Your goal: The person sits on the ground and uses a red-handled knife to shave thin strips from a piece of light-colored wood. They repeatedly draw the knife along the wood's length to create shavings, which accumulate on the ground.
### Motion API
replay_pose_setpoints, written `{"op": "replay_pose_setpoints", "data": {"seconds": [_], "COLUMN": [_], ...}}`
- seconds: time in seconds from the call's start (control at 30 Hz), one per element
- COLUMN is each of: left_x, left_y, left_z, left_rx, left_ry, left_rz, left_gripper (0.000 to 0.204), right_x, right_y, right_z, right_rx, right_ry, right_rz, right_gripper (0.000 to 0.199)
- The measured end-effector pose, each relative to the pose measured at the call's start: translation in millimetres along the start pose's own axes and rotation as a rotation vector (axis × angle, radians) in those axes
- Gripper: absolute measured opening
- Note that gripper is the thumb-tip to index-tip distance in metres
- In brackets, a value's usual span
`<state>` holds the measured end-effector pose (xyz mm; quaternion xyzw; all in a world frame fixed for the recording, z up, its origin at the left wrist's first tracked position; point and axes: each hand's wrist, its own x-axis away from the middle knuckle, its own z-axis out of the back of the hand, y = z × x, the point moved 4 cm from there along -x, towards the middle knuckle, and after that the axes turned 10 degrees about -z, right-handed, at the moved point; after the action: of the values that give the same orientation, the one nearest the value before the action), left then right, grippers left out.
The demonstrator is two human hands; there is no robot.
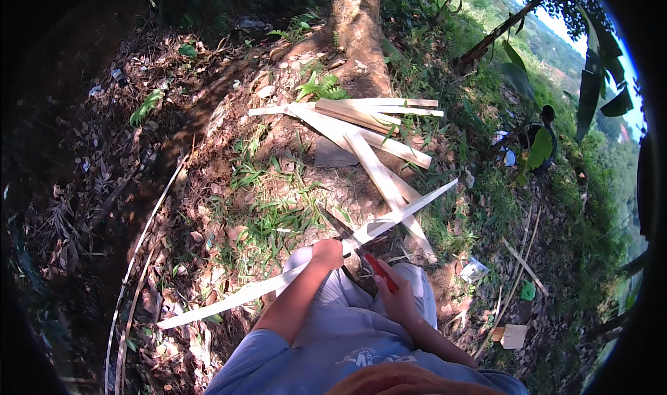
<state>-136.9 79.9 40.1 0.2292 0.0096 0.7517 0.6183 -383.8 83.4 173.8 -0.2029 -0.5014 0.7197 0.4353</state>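
Left hand grips the pale strip; right hand clasps a red-handled knife, blade hidden.

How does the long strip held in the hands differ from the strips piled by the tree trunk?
The held strip is raised off the ground, gripped by the left hand; the piled strips lie loose on the soil. The held one looks longer and narrower. Both are pale split wood.

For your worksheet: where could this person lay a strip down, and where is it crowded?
Free: the dirt between the thin canes and the knees. Crowded: the strip pile below the trunk, and ground under the held strip.
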Motion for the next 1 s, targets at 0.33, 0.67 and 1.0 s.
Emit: {"op": "replay_pose_setpoints", "data": {"seconds": [0.33,0.67,1.0], "left_x": [-4.4,7.0,7.3], "left_y": [-5.8,6.8,2.9], "left_z": [2.8,-49.4,-31.8], "left_rx": [-0.036,-0.191,0.024], "left_ry": [0.006,0.401,0.345], "left_rz": [-0.049,-0.018,-0.033], "left_gripper": [0.026,0.017,0.016], "right_x": [-26.5,-15.0,4.1], "right_y": [-7.7,7.2,67.6], "right_z": [17.0,10.8,22.1], "right_rx": [0.038,-0.246,-0.072], "right_ry": [-0.170,-0.111,-0.024], "right_rz": [-0.126,-0.326,-0.125], "right_gripper": [0.049,0.043,0.045]}}
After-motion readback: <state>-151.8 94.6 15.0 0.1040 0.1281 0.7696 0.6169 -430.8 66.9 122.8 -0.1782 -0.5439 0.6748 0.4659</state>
